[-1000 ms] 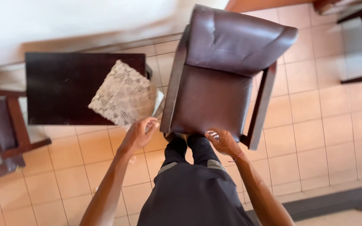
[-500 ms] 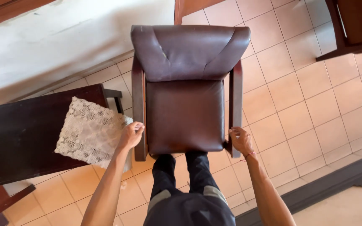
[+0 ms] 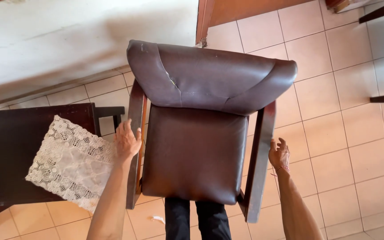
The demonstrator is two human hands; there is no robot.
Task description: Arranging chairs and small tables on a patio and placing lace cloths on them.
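- On the tiled floor (image 3: 334, 115): one brown chair (image 3: 196, 151), two wooden armrests.
- Left hand (image 3: 126, 141): grips left armrest.
- Right hand (image 3: 279, 153): half-open, touching right armrest.
- Beside: one dark tabletop (image 3: 10, 146), one lace cloth (image 3: 70, 162).

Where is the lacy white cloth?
In the head view, the lace cloth lies on the dark table, left of the brown armchair, just beside the left hand.

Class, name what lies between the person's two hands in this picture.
In the head view, the brown armchair's seat cushion lies between the left hand and right hand.
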